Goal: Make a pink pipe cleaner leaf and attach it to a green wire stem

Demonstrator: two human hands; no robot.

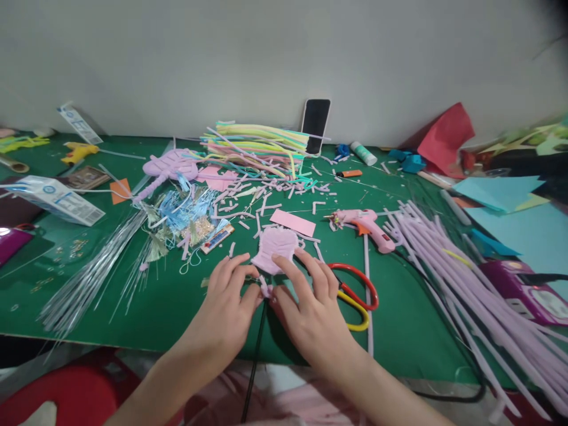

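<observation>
Near the front edge of a green tabletop (168, 302), a person's left hand (226, 305) pinches a small lilac twist (265, 289) between its fingers, just below a flat lilac piece (278, 241). The right hand (313, 307) has its fingers spread, one over the flat piece; whether its thumb grips the twist is unclear. Shaping the twist seems the step in hand, the next move calling for a steady pinch.

We hold a small, bent lilac strip (265, 288), and just beyond it a ridged lilac panel (276, 241) lies on the table (168, 296).
</observation>
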